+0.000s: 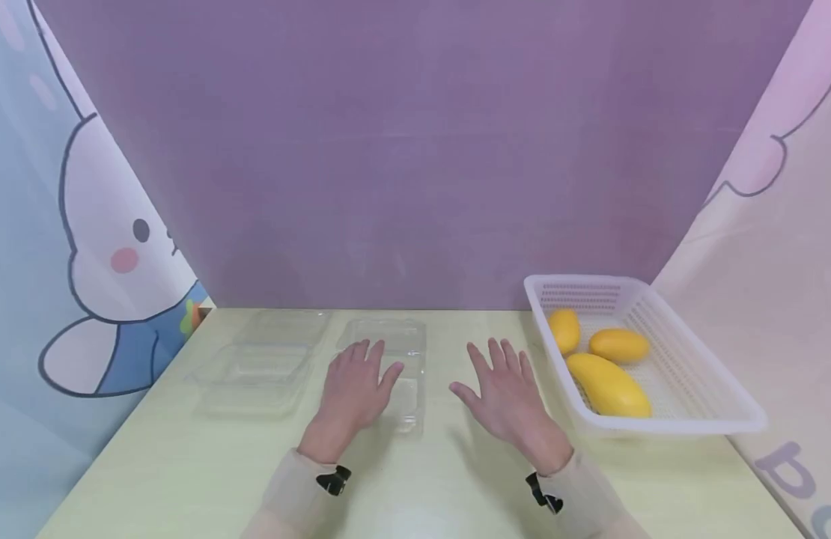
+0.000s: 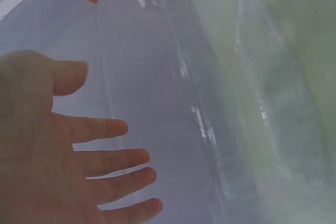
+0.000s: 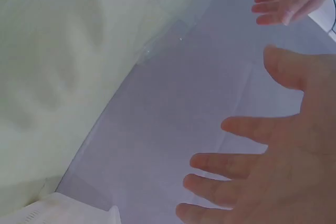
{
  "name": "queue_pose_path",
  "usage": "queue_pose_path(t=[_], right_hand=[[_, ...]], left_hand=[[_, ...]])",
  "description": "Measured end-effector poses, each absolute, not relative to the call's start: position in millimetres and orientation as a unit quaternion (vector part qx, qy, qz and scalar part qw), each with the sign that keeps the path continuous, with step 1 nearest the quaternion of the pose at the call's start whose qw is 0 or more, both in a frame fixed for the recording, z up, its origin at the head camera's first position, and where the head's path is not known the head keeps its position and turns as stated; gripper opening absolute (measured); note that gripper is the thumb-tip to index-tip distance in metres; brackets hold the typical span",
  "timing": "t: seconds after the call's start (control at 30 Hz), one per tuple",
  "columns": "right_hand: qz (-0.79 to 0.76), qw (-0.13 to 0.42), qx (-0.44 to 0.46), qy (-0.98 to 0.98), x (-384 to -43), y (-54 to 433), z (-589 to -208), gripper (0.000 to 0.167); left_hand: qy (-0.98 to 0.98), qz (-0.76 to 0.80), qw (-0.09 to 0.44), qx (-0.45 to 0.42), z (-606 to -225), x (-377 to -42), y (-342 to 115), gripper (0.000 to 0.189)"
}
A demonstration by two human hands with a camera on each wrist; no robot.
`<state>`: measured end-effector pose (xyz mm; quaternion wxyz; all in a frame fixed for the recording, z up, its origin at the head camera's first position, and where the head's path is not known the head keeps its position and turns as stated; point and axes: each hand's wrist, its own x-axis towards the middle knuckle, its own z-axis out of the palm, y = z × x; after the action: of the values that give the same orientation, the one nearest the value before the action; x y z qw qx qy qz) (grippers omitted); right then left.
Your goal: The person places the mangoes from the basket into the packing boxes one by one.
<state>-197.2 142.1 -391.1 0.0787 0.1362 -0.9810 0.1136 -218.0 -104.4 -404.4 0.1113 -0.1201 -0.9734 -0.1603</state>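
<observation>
My left hand [image 1: 353, 389] hovers palm down over a clear plastic clamshell box [image 1: 407, 404], fingers spread and holding nothing. To its right my right hand [image 1: 506, 397] is held above the table, also with straight, spread fingers and nothing in it. The clamshell's lid is folded back toward the wall. Another clear plastic clamshell box [image 1: 254, 367] stands with its lid back at the left. In the left wrist view the transparent box wall [image 2: 252, 98] shows beyond the fingers. Beside the right hand, a white basket [image 1: 698, 427] holds three yellow mangoes [image 1: 607, 385].
The pale yellow table [image 1: 429, 494] ends at a purple panel [image 1: 415, 165] behind it. A printed cloth [image 1: 126, 224] with a cartoon figure hangs at the left, and another printed cloth [image 1: 779, 299] at the right, close by the basket.
</observation>
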Motion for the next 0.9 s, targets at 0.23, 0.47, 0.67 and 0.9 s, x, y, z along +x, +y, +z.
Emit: queue_pose_path(t=[0.23, 0.47, 0.67, 0.9], right_hand=[[0.122, 0.066, 0.132, -0.982, -199.0, 149.9, -388.6, 0.071], [0.129, 0.091, 0.146, -0.977, -198.4, 160.8, -381.2, 0.067], [0.12, 0.109, 0.146, -0.976, -195.2, 171.6, -373.1, 0.063], [0.093, 0.131, 0.154, -0.975, -193.2, 185.5, -371.2, 0.06]], left_hand=[[-0.974, -0.151, 0.142, -0.087, -413.8, -222.1, -114.7, 0.058], [-0.97, -0.11, 0.206, -0.069, -425.9, -228.4, -129.0, 0.045], [-0.966, -0.099, 0.232, -0.055, -429.6, -230.2, -138.3, 0.031], [-0.974, -0.114, 0.196, -0.017, -435.8, -233.2, -145.8, 0.029]])
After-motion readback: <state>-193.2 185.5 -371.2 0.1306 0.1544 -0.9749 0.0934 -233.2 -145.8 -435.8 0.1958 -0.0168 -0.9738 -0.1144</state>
